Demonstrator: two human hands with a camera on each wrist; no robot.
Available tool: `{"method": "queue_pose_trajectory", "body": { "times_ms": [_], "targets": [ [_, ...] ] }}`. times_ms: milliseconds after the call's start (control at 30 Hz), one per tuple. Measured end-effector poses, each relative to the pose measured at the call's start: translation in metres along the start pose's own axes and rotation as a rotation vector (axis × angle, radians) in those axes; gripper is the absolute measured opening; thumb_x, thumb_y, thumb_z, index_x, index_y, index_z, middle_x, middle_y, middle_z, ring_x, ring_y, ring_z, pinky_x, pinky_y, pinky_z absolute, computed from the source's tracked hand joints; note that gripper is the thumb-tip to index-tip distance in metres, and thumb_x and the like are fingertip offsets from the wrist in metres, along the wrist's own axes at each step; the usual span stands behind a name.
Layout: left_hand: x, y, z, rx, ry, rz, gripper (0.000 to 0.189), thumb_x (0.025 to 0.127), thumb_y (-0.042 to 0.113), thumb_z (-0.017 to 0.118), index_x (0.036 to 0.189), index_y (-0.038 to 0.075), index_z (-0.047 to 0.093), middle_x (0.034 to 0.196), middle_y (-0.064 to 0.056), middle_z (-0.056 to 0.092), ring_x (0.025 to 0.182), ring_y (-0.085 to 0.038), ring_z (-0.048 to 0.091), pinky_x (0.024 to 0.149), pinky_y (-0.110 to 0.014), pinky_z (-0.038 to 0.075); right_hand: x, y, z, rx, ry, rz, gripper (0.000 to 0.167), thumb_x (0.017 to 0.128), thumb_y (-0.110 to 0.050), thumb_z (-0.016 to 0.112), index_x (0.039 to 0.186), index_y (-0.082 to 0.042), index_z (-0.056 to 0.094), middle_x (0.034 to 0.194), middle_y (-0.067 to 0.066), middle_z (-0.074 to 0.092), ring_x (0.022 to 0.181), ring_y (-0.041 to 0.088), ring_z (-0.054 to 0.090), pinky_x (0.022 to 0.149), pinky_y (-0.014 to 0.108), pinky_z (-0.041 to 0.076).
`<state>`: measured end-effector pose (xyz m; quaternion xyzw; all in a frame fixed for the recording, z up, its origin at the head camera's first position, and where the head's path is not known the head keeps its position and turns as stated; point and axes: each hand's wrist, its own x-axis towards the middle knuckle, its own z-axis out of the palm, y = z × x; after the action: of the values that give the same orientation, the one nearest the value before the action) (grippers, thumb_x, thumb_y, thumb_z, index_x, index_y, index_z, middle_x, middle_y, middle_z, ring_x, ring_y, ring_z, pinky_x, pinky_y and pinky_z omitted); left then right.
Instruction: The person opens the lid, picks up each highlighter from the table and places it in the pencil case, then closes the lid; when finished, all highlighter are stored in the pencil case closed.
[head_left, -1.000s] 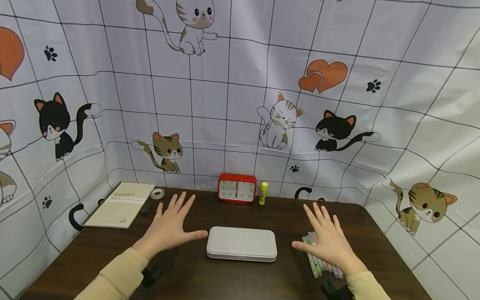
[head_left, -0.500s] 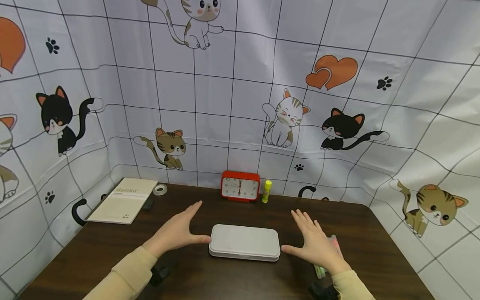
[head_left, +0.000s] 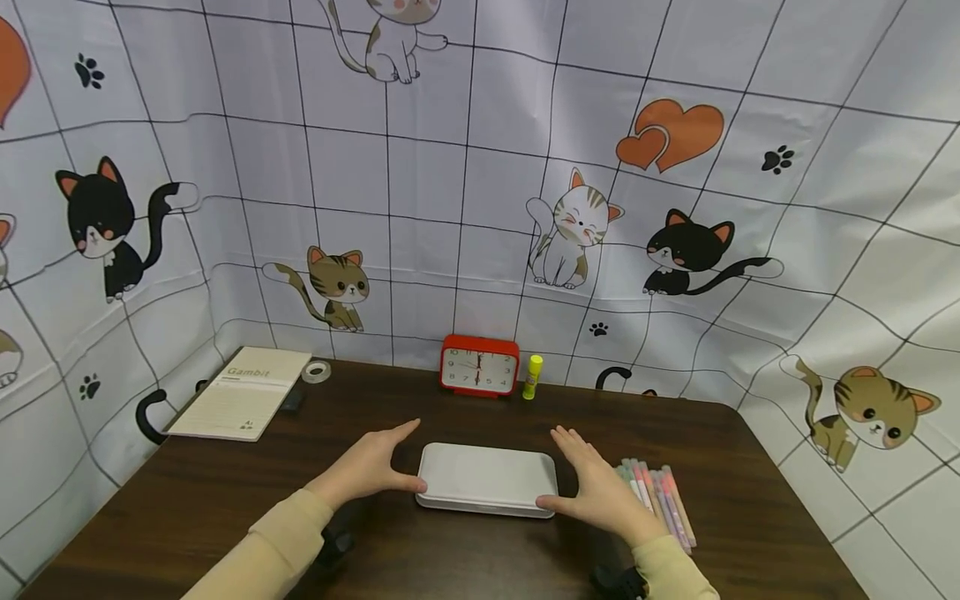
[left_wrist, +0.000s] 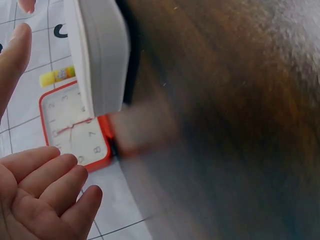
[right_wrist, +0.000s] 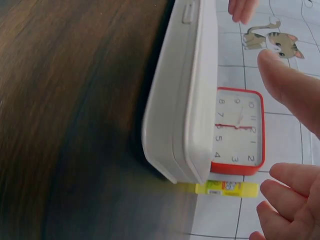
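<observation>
A flat white case [head_left: 487, 477] with rounded corners lies lid down flat on the dark table between the two hands. In the right wrist view, a small catch shows on the front side of the case [right_wrist: 179, 100]. My left hand [head_left: 372, 467] is at its left end, fingers extended and thumb tip right at the corner. At the right end my right hand [head_left: 600, 492] has its fingers spread forward, its thumb overlapping the front right corner in the head view. The left hand [left_wrist: 47, 192] and right hand [right_wrist: 290, 200] show relaxed fingers with nothing between them.
Several pastel markers [head_left: 667, 504] lie beside the right hand. A red clock [head_left: 480, 367] and a yellow glue stick [head_left: 532, 377] stand at the back. A notebook [head_left: 240, 396] and a tape roll [head_left: 316, 372] lie back left. A cat-print sheet [head_left: 420, 183] hangs behind.
Both hands have moved inward and lower toward the ends of the white case, the right hand moving left off the markers. The case stays on the table; the head view has shifted slightly.
</observation>
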<state>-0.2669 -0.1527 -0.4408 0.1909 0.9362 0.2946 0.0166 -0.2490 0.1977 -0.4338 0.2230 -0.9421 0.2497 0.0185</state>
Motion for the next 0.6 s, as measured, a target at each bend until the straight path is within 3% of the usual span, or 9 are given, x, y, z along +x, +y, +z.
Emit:
{"method": "queue_pose_trajectory", "body": {
  "times_ms": [300,600],
  "targets": [
    [0.006,-0.003,0.01,-0.037,-0.073,0.052,0.1,0.066,0.047,0.083,0.143,-0.002,0.039,0.137,-0.022,0.05,0.122,-0.038,0.051,0.098,-0.05,0.043,0.008,-0.006,0.015,0.017,-0.012,-0.003,0.095,0.071,-0.049,0.079,0.146,-0.007,0.038,0.15,0.012,0.036,0.139,0.033,0.03,0.106,0.055,0.032],
    [0.012,-0.002,0.021,-0.037,-0.152,0.04,0.104,0.064,0.042,0.086,0.143,-0.005,0.037,0.139,-0.023,0.047,0.124,-0.037,0.05,0.099,-0.049,0.041,0.02,-0.016,0.031,0.024,-0.049,-0.097,0.088,0.074,-0.046,0.078,0.143,-0.004,0.041,0.147,0.017,0.04,0.136,0.036,0.035,0.103,0.057,0.034]
  ]
}}
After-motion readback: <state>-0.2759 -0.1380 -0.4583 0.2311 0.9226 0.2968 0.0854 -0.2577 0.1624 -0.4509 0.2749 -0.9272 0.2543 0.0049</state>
